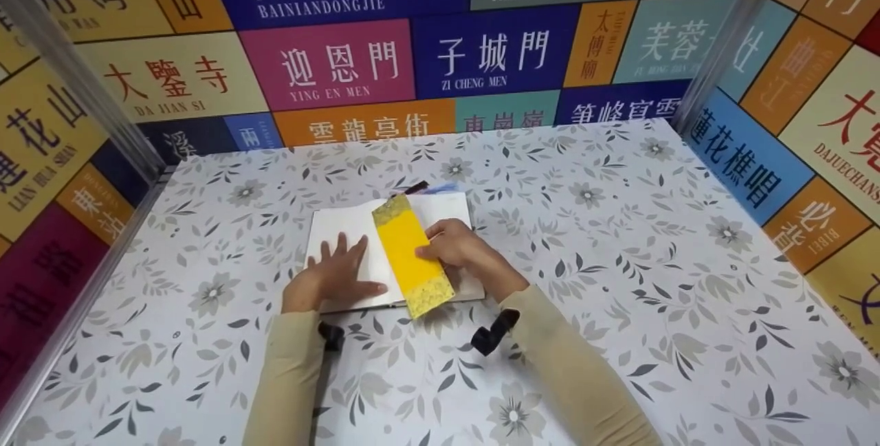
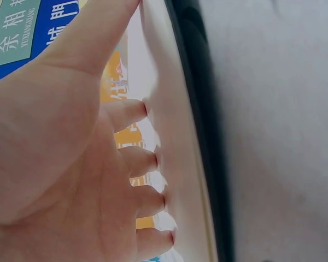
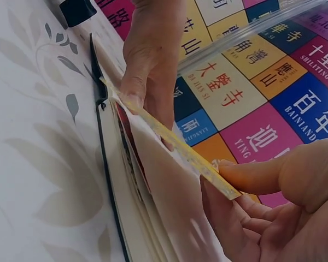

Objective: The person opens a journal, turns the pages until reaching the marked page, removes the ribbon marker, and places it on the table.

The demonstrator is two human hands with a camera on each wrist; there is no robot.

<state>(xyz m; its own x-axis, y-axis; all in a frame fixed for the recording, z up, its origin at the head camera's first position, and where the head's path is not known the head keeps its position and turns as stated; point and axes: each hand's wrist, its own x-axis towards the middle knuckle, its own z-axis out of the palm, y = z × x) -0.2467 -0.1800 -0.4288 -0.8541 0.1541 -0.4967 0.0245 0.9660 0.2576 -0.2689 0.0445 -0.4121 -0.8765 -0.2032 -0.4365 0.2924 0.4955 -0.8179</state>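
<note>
Our left hand (image 1: pixel 335 275) lies flat, fingers straight, on the open book (image 1: pixel 357 226); our right hand (image 1: pixel 454 245) pinches the yellow bookmark (image 1: pixel 411 264) over the middle fold. We judge it best laid straight along it.

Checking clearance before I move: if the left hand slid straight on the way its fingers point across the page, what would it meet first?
Probably the yellow bookmark. The left hand lies flat on the open notebook's left page, fingers pointing up toward the spine, where the bookmark lies, held by the right hand. Depth is unclear.

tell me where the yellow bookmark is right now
In the head view, the yellow bookmark lies along the open notebook's middle, between the left hand and right hand.
</note>
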